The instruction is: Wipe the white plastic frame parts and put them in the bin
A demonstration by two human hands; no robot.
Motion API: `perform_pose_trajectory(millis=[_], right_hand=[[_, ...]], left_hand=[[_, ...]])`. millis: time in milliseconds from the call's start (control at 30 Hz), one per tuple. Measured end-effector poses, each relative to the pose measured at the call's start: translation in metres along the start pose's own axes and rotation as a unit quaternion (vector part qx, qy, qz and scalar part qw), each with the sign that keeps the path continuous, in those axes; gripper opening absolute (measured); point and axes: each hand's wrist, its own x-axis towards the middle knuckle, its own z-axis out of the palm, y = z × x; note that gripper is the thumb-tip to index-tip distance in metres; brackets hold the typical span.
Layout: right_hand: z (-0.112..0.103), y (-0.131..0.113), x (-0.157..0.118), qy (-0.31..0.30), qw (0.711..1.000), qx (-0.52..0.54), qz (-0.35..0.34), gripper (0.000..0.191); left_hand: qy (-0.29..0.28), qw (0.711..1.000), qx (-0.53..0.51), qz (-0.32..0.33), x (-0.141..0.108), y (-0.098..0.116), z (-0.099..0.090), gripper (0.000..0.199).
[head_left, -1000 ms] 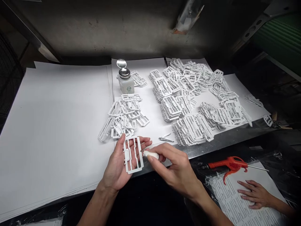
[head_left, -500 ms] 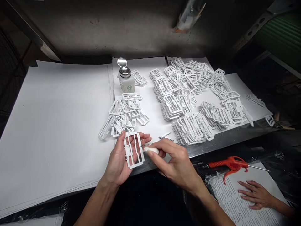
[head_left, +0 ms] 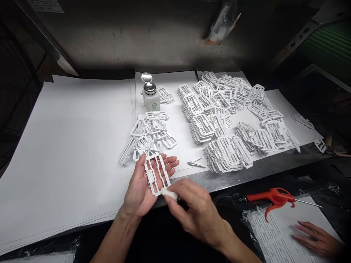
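Note:
On the palm of my left hand (head_left: 139,193) lies a white plastic frame (head_left: 150,177) with long slots, its left edge under the thumb and the fingers stretched behind it. My right hand (head_left: 197,208) pinches a small white wad (head_left: 169,194), which looks like cloth or cotton, against the frame's lower right corner. Just beyond my left hand is a loose heap of similar frames (head_left: 150,133). A square pump bottle (head_left: 152,101) with its metal lid flipped up stands behind that heap. Small metal nail clippers (head_left: 196,163) lie to the right, near the table edge.
Stacks of white frames (head_left: 219,109) cover the right side of the white paper sheets (head_left: 71,146). A red air blow gun (head_left: 276,197) lies at the lower right on a plastic-covered printed sheet (head_left: 267,233). Another person's hand (head_left: 315,237) rests there.
My right hand has moved the wad down from the frame's right side to its lower right corner. The other person's hand has shifted right and down. The view has tilted slightly.

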Motion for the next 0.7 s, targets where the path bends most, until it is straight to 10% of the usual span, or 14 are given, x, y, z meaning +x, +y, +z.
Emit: perform_pose_trajectory(millis=[367,567,700], right_hand=[[-0.012,-0.007,0.036,0.094,0.995,-0.021,-0.032,0.015],[-0.004,-0.006,0.06,0.028,0.994,-0.094,-0.041,0.012],[-0.013,0.002,0.048,0.069,0.995,-0.072,0.007,0.007]], left_hand=[[-0.011,1.0,-0.005,-0.004,-0.003,0.002,-0.003,0.045],[0.048,0.991,0.12,0.025,-0.014,-0.004,-0.007,0.05],[0.114,0.904,0.375,0.17,-0.024,0.027,-0.029,0.034]])
